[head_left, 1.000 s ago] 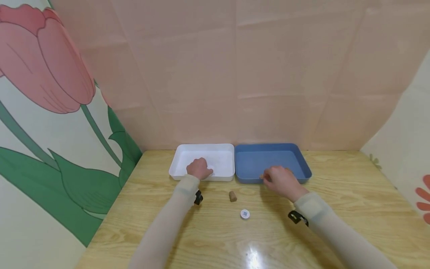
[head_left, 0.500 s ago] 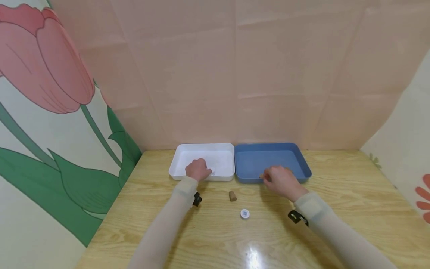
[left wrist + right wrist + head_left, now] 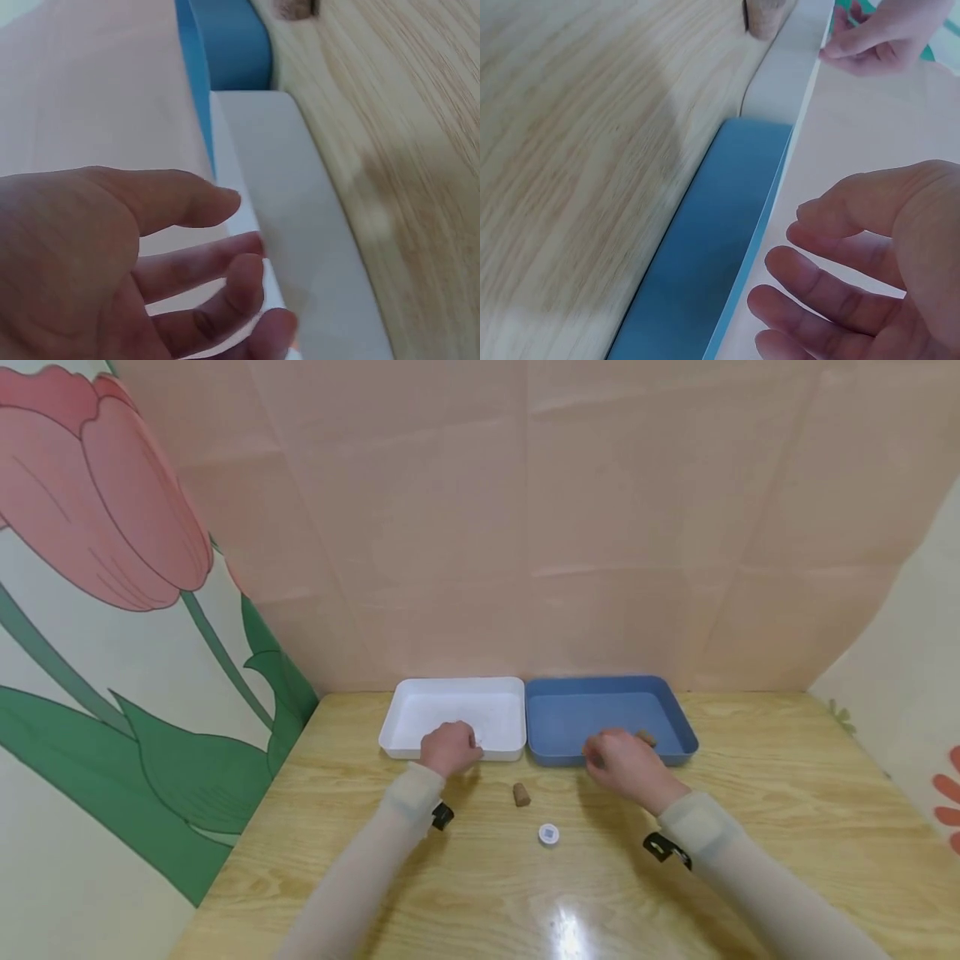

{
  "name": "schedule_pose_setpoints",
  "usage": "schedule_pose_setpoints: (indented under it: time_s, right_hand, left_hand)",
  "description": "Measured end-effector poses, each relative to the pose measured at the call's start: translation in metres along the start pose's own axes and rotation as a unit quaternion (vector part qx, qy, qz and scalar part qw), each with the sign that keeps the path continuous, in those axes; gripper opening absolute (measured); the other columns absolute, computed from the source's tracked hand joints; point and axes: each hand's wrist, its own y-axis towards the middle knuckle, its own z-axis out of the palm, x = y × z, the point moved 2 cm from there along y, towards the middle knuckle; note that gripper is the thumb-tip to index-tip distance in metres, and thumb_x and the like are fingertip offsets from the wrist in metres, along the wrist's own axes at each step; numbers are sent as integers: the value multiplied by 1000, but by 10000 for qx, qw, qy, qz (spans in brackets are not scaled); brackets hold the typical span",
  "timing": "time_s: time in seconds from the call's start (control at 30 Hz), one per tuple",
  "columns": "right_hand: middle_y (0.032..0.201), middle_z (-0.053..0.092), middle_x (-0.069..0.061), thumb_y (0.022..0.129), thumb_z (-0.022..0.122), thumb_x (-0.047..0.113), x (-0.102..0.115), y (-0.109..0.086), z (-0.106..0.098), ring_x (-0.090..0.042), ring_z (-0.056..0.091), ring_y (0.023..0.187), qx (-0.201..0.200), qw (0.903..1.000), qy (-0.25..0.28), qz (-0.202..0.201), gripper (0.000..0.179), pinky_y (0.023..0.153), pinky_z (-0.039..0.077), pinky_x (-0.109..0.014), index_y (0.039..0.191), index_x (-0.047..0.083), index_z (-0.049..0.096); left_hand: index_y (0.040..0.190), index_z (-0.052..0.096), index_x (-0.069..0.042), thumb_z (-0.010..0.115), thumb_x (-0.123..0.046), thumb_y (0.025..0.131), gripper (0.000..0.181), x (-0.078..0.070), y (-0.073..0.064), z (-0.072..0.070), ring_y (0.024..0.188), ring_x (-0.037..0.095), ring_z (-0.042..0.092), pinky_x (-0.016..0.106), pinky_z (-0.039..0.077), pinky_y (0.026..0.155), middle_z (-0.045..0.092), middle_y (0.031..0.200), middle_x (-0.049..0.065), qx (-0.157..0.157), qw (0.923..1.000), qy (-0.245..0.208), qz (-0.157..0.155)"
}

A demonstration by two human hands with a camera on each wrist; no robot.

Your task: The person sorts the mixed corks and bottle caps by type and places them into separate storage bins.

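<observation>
In the head view my left hand [image 3: 452,749] is over the front rim of the white tray [image 3: 405,752]. The left wrist view shows its thumb and loosely bent fingers apart, with nothing between them. Above the front rim of the blue tray [image 3: 555,760] is my right hand [image 3: 628,766]. Its fingers are relaxed and hold nothing in the right wrist view. A cork stopper [image 3: 647,737] shows inside the blue tray, partly hidden behind that hand. Between the hands, a second cork stopper [image 3: 522,794] and a small round white cap [image 3: 549,834] lie on the table.
Both trays stand side by side at the back of the wooden table [image 3: 480,893], against a pinkish cloth backdrop [image 3: 600,527]. A wall with a large tulip picture [image 3: 112,493] rises on the left. Another pale wall [image 3: 915,652] stands on the right.
My left hand has shifted slightly toward me and to the right, out to the white tray's front rim. My right hand has barely moved; more of the cork behind it shows.
</observation>
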Motion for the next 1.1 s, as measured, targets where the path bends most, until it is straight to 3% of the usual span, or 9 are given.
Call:
schedule_pose_setpoints:
  time_s: [0.13,0.37,0.73,1.0,1.1]
  right_hand:
    - [77,64,-1,82,73,4,5,-2,2,-18,61,72,-17,9997,62,-218,6,65,53,-37,83,9,70]
    - [84,68,-1,85,71,6,20,-2,12,-14,63,76,394,9974,553,-225,8,67,53,-33,93,5,74]
    - [86,69,-2,87,72,9,43,7,23,-15,64,78,872,9920,851,-316,11,73,55,-40,97,4,72]
    - [121,66,-17,93,66,8,59,11,32,-30,66,98,1428,9845,932,-420,37,74,54,-42,129,4,62]
    - [114,67,-14,94,66,12,61,13,37,-26,66,94,1445,9849,896,-332,37,73,55,-40,130,5,62]
  left_hand:
    - [82,70,-13,68,-28,91,17,-5,-6,-2,69,14,57,37,49,66,66,81,-1,4,10000,70,56]
    - [57,53,-12,62,-24,90,36,-9,-14,-1,57,15,44,32,41,51,55,77,5,24,9996,271,-6]
    - [64,56,-12,61,-22,88,27,-19,-18,-1,62,19,50,40,46,58,55,77,4,44,9989,466,6]
    - [58,53,-14,65,-22,86,32,-17,-20,5,55,15,47,42,49,59,53,66,1,-296,9979,571,25]
    - [57,54,-13,65,-21,86,32,-17,-20,4,53,15,46,41,49,57,52,66,1,-350,9975,614,37]
